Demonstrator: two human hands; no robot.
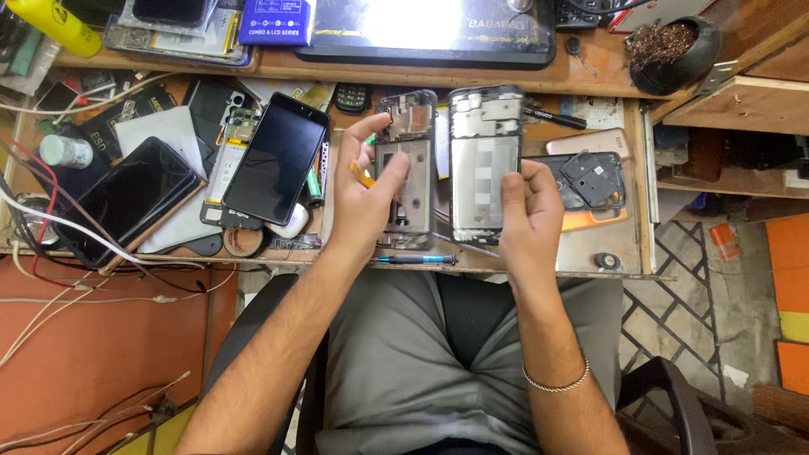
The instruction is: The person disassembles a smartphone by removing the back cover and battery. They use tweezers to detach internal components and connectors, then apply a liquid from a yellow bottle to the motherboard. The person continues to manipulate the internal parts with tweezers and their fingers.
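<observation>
Above the lap and just over the front edge of the cluttered wooden workbench (pixel 278 263), the left hand (pixel 364 195) is closed around a dark, skeletal phone mid-frame (pixel 408 168), thumb laid across its face and fingers curled behind the left edge. The right hand (pixel 527 211) grips a second, greyer phone frame with a pale metal plate (pixel 484 164) from its lower right side, fingers bent around the edge. Both frames stand upright, long axes running away from the person, side by side and nearly touching; each sits directly above and slightly inward of the hand that carries it. Neither hand is nearer the other's frame, and the narrow gap between the two parts lies midway between the hands.

Below the left hand, a slim blue-handled screwdriver (pixel 417 259) lies crosswise along the bench edge. Left of that hand a black glass smartphone (pixel 275 158) lies tilted, and farther left a larger dark phone in a tan-edged case (pixel 126 198) rests among red and white wires. Right of the right hand lies a dark back cover with an orange rim (pixel 594 190). A round black bowl of brownish scraps (pixel 672 52) sits at the far right on the upper shelf.
</observation>
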